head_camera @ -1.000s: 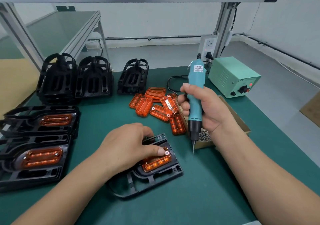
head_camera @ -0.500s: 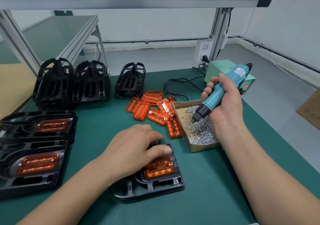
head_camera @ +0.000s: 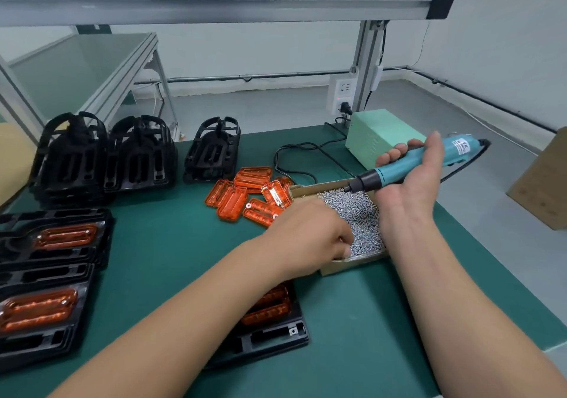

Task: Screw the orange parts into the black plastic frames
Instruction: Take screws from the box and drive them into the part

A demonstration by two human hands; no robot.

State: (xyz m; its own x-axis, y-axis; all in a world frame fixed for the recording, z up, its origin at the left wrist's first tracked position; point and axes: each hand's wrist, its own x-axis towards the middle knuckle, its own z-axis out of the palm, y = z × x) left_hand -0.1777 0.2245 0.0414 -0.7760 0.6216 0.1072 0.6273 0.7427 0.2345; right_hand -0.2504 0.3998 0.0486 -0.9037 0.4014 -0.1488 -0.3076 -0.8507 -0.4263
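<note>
Left hand (head_camera: 313, 235) is in the cardboard box (head_camera: 346, 267) of screws (head_camera: 362, 213), fingers curled; cannot tell whether it pinches one. Right hand (head_camera: 411, 183) grips the electric screwdriver (head_camera: 399, 169), bit over the box. The left forearm covers part of the black frame (head_camera: 270, 336) with its orange part (head_camera: 271, 304) at the surface's (head_camera: 171, 244) near edge. Loose orange parts (head_camera: 242, 198) lie just left of the box. The screwdriver label is unreadable.

The fingertips of my left hand (head_camera: 310, 235) lie buried among the screws (head_camera: 359, 213) in the cardboard box (head_camera: 346, 265); whether they pinch one, I cannot tell. Above the box, the bit of the screwdriver (head_camera: 399, 167) is too small to judge. Nearer me than the box, my forearm (head_camera: 184, 321) hides most of a black frame (head_camera: 270, 339) and its orange part (head_camera: 270, 305).
</note>
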